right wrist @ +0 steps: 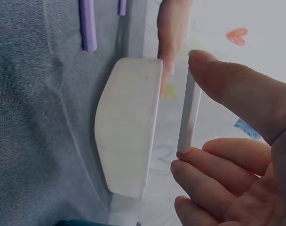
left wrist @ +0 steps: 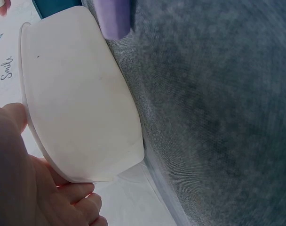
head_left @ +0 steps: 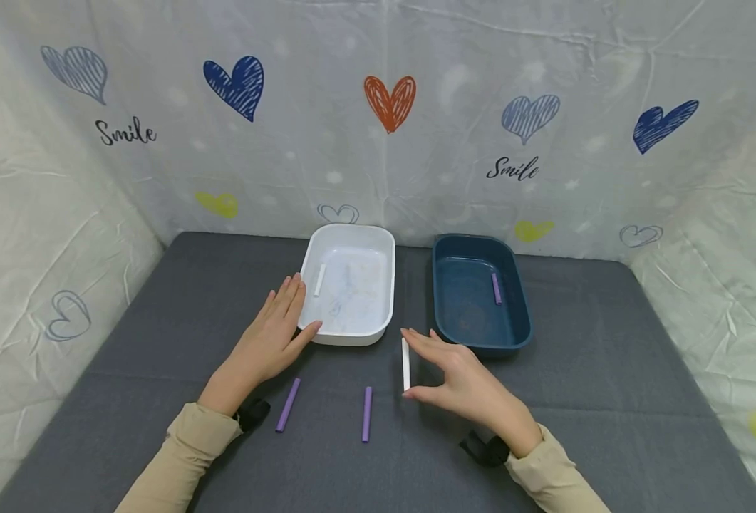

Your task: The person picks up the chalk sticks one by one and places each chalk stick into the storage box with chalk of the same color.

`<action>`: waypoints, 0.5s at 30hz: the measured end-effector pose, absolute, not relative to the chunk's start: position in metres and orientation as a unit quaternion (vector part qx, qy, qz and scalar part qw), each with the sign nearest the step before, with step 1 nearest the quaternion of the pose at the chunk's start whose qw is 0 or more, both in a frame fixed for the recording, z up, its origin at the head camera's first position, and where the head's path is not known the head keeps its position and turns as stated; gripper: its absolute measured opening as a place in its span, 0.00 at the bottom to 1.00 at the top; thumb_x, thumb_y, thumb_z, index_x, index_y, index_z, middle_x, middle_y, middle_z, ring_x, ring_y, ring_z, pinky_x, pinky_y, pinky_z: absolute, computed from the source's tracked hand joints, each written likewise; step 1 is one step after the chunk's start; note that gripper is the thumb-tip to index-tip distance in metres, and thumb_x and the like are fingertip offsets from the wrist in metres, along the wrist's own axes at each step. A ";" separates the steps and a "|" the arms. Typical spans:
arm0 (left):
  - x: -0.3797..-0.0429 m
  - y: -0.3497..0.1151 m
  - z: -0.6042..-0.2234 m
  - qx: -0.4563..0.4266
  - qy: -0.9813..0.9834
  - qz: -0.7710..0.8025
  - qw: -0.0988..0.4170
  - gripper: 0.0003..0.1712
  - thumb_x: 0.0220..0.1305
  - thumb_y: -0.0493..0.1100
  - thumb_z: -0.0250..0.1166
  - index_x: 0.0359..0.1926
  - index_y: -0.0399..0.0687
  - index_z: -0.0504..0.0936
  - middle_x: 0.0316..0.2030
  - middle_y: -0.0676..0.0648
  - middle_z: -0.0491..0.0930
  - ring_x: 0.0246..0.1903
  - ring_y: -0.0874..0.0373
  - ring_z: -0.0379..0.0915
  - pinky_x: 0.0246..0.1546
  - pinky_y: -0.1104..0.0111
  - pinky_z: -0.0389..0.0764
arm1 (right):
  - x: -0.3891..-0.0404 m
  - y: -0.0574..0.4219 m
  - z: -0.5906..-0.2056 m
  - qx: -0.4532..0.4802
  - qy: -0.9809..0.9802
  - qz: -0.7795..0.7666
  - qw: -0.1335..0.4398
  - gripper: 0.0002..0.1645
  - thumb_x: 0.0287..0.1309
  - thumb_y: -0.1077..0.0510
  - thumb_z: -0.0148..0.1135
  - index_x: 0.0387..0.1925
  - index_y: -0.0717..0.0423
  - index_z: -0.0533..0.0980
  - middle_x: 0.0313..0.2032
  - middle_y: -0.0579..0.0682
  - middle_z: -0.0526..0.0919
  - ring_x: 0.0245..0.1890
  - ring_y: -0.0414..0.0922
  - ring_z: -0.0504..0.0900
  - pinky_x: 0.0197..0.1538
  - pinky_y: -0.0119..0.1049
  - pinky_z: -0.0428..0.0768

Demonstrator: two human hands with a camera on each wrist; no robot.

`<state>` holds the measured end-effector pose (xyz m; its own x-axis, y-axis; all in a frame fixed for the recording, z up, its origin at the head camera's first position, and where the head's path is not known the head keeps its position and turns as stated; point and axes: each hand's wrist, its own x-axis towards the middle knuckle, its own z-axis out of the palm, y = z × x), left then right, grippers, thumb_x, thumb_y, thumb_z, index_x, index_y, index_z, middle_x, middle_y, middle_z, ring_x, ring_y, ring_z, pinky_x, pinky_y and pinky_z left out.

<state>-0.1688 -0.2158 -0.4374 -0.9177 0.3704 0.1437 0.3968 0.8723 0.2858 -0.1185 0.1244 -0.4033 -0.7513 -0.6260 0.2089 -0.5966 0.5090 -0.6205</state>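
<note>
In the head view my right hand [head_left: 464, 374] pinches a white chalk stick [head_left: 406, 364] end to end between thumb and fingertips, above the cloth. The right wrist view also shows this white chalk [right wrist: 190, 115] held clear of the white tub. My left hand [head_left: 267, 335] touches the near left corner of the white tub [head_left: 387, 285], fingers straight along its side and thumb at the front rim. Inside the tub lies another white chalk stick [head_left: 320, 280]. A dark blue tub [head_left: 480, 338] to the right contains a purple chalk stick [head_left: 496, 288].
Two purple chalk sticks lie on the grey cloth [head_left: 583, 442] in front of the tubs: a left one [head_left: 288, 405] near my left wrist and a middle one [head_left: 367, 415]. Behind the tubs hangs a white curtain [head_left: 313, 157] printed with hearts.
</note>
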 end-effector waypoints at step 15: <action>-0.169 -0.216 -0.437 -0.197 -0.967 -0.154 0.040 0.46 0.77 0.61 0.46 0.76 0.30 0.43 0.77 0.35 0.38 0.76 0.42 0.31 0.74 0.47 0.41 | -0.127 0.111 -0.400 -0.361 0.859 -0.363 0.017 0.50 0.52 0.53 0.77 0.72 0.60 0.64 0.70 0.56 0.67 0.69 0.61 0.64 0.67 0.52 0.67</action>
<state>-0.1690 -0.2163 -0.4368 -0.9188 0.3697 0.1386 0.3944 0.8749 0.2811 -0.1271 0.1108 -0.3999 -0.7386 -0.6323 0.2338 -0.6083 0.4757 -0.6354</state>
